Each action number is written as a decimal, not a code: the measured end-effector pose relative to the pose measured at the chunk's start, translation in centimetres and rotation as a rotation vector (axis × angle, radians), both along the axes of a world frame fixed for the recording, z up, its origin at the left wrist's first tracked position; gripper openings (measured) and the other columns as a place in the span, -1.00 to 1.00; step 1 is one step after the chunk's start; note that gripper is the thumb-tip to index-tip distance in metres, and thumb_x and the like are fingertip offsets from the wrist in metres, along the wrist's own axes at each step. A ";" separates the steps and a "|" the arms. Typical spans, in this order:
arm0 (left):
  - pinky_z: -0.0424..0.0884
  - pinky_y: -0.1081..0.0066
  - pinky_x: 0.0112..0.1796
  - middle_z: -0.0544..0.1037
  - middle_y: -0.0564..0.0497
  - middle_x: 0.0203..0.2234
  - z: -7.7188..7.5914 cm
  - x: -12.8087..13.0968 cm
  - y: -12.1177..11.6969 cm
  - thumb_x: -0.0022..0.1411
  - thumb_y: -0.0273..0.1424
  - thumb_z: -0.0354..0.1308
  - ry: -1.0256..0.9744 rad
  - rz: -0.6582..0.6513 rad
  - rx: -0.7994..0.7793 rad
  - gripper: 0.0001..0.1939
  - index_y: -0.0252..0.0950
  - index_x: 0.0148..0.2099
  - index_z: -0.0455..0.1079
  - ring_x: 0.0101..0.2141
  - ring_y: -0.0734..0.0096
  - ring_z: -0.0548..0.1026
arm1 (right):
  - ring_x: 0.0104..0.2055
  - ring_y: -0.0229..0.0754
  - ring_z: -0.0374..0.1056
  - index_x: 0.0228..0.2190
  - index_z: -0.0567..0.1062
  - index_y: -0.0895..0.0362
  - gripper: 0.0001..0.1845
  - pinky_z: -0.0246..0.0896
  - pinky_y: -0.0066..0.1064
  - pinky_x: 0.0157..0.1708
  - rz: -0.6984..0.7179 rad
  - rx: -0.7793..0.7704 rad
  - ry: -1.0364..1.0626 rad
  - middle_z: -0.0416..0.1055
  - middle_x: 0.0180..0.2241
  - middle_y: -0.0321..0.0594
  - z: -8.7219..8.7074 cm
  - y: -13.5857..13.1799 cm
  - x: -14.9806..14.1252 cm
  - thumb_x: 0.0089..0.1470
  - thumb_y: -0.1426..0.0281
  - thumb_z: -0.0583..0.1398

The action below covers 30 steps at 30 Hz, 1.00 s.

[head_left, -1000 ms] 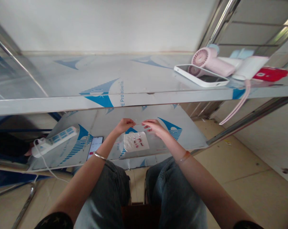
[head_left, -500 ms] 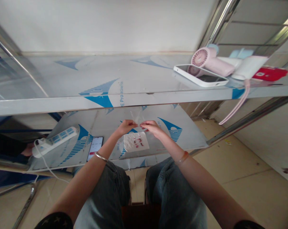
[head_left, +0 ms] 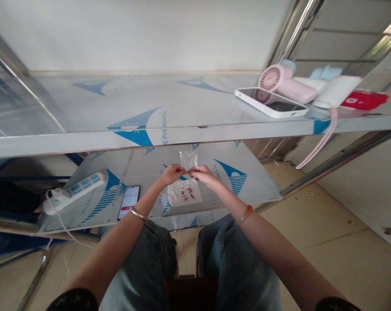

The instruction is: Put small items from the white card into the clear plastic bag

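Observation:
A small clear plastic bag is pinched along its near edge between my two hands, above the lower shelf. My left hand is closed on its left corner, and my right hand is closed on its right side, the fingertips almost meeting. Just below the hands lies a white sheet or flat packet with several small dark red pieces on it. Whether those pieces are loose or printed cannot be made out.
On the lower shelf are a phone and a white power strip with a plugged-in cable. The upper shelf overhangs it, bearing a white-framed phone or mirror, a pink handheld fan and a red packet. Another person's hand is at far left.
The clear bag now stands up flatter and plainer to see above my fingers. Both hands have shifted only slightly, still close together.

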State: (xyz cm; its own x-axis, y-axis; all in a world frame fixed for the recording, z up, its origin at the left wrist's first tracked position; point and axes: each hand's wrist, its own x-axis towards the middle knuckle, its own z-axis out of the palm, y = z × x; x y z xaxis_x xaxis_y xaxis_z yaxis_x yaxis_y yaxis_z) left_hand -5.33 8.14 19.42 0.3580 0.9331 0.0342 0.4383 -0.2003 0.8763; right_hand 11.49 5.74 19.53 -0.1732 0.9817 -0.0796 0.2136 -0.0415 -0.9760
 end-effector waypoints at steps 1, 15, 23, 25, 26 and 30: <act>0.11 0.54 -0.55 0.31 0.14 -0.71 0.0 -0.1 0.1 0.01 -0.28 0.16 -0.003 -0.004 -0.002 -0.75 -0.37 -0.54 0.39 -0.59 0.56 0.25 | -0.48 -0.33 0.27 -0.58 0.48 0.20 -0.92 0.10 -0.52 -0.47 -0.012 -0.008 -0.002 0.41 -0.56 -0.29 0.0 0.0 -0.1 -0.17 0.46 0.18; 0.32 0.50 -0.45 0.52 0.03 -0.60 -0.9 -0.4 0.6 0.03 -0.41 0.14 -0.091 -0.049 -0.011 -0.88 -0.36 -0.45 0.44 -0.53 0.48 0.44 | -0.50 -0.32 0.30 -0.59 0.49 0.20 -0.88 0.09 -0.56 -0.56 -0.046 -0.040 0.002 0.42 -0.59 -0.26 -1.2 0.5 -0.3 -0.15 0.39 0.23; 0.42 0.44 -0.32 0.58 -0.02 -0.49 0.6 -0.1 -0.3 0.10 -0.37 0.11 -0.163 -0.075 0.029 -0.82 -0.35 -0.30 0.47 -0.42 0.38 0.53 | -0.45 -0.31 0.34 -0.51 0.54 0.20 -0.90 0.12 -0.57 -0.54 -0.070 -0.081 0.072 0.49 -0.48 -0.21 0.1 -0.1 -0.5 -0.14 0.44 0.22; 0.43 0.43 -0.30 0.58 -0.02 -0.49 0.6 -0.1 -0.4 0.12 -0.35 0.10 -0.161 -0.069 0.014 -0.80 -0.35 -0.28 0.48 -0.41 0.37 0.54 | -0.45 -0.31 0.33 -0.52 0.54 0.21 -0.89 0.11 -0.57 -0.55 -0.082 -0.064 0.062 0.49 -0.47 -0.19 0.1 -0.1 -0.5 -0.14 0.42 0.22; 0.43 0.42 -0.29 0.58 -0.02 -0.48 0.6 0.0 -0.4 0.12 -0.34 0.10 -0.161 -0.067 0.009 -0.79 -0.35 -0.28 0.48 -0.41 0.37 0.54 | -0.46 -0.31 0.33 -0.54 0.53 0.20 -0.90 0.11 -0.57 -0.55 -0.091 -0.051 0.053 0.49 -0.48 -0.20 0.1 -0.1 -0.5 -0.15 0.42 0.22; 0.44 0.43 -0.30 0.59 -0.02 -0.47 0.3 0.1 -0.4 0.11 -0.35 0.11 -0.150 -0.071 -0.010 -0.78 -0.37 -0.25 0.50 -0.41 0.37 0.55 | -0.50 -0.34 0.27 -0.62 0.45 0.17 -0.94 0.07 -0.57 -0.56 -0.096 0.005 -0.004 0.43 -0.57 -0.27 -0.3 0.1 -0.7 -0.19 0.47 0.20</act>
State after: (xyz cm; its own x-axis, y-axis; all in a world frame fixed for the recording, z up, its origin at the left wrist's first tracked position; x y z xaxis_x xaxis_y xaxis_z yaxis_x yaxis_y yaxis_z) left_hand -5.25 7.75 19.73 0.4149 0.9061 0.0828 0.2870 -0.2167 0.9331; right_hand 10.81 5.89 19.20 -0.0776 0.9941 -0.0755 0.2124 -0.0575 -0.9755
